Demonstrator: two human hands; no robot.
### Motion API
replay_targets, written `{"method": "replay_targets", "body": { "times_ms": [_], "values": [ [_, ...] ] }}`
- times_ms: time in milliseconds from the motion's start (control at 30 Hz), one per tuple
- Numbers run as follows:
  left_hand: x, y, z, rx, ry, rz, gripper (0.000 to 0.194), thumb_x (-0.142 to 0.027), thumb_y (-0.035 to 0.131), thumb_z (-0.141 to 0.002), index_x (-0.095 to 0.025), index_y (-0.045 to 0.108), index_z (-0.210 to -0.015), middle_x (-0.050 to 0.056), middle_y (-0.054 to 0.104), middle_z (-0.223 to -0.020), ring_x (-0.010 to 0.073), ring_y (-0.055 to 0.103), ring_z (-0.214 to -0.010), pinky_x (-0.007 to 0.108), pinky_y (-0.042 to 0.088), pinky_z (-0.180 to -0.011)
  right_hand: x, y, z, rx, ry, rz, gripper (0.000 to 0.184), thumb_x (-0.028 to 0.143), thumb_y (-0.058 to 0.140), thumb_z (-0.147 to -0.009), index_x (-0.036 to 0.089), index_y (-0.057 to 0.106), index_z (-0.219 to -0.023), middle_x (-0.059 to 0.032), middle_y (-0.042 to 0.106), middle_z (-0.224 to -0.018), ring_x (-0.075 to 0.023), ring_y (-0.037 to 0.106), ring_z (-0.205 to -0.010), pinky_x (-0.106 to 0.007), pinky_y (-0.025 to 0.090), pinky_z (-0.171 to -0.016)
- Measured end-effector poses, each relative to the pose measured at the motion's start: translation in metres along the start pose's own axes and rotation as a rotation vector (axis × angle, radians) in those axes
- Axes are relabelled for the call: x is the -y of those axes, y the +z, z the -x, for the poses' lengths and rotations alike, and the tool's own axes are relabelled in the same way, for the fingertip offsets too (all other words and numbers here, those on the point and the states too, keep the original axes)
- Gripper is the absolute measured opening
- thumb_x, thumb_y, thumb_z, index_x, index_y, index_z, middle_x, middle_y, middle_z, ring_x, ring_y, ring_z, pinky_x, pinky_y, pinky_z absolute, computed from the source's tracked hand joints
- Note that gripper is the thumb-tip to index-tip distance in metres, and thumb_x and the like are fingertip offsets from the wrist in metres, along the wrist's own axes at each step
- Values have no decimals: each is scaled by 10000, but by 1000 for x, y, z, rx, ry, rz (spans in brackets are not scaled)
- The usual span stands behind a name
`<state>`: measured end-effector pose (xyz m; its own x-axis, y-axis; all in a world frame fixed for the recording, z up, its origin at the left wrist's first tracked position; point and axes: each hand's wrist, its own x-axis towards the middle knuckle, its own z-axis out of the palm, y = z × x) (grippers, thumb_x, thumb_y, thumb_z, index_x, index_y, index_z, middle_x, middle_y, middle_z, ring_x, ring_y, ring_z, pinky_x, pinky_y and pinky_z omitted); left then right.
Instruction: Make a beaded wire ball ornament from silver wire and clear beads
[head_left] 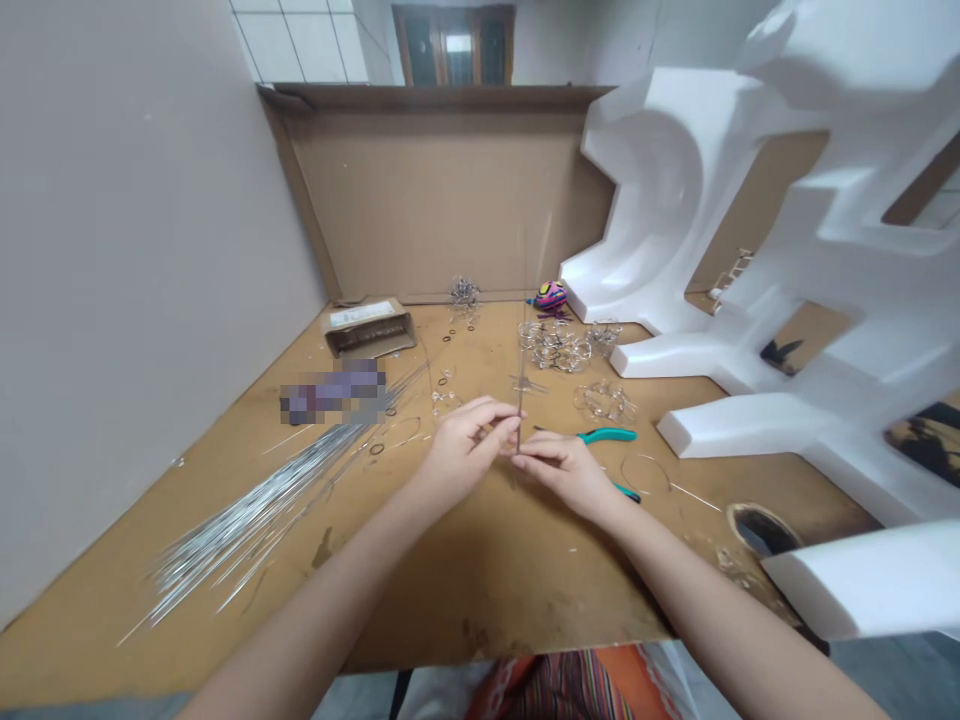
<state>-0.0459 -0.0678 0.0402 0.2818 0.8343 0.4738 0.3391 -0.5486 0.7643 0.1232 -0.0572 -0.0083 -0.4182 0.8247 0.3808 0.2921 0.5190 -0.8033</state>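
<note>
A thin, straight metal wire stands nearly upright in front of me. The fingers of my left hand are pinched around it. Lower down, my right hand pinches near the wire's bottom end, its thumb and forefinger together. Beneath and beyond my right hand lie pliers with teal handles, their jaws largely hidden by the hand. Just past my fingertips is a small piece of bent wire. A curved loop of wire rests to the right of the pliers.
On the left lies a long bundle of straight wires, with a small cardboard box behind it. Bent wire pieces are heaped toward the back, near a colourful bundle. White foam forms stand along the right side.
</note>
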Motion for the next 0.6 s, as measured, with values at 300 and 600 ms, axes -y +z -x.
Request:
{"method": "replay_targets", "body": {
  "times_ms": [300,600],
  "values": [
    [18,3,11,14,4,-49,179,-284,509,-823,-196,637,-733,14,612,-668,138,569,-646,244,432,-633,-2,6,2,163,-78,278,290,316,441,-880,182,689,-815,-45,644,-749,-132,565,-698,-230,405,-665],
    [24,-5,17,1,-73,-19,145,-300,528,-802,-225,650,-781,29,638,-698,177,604,-717,263,449,-698,-1,21,3,136,-68,349,364,369,389,-899,193,694,-805,-35,631,-697,-120,550,-640,-220,382,-620]
  ]
}}
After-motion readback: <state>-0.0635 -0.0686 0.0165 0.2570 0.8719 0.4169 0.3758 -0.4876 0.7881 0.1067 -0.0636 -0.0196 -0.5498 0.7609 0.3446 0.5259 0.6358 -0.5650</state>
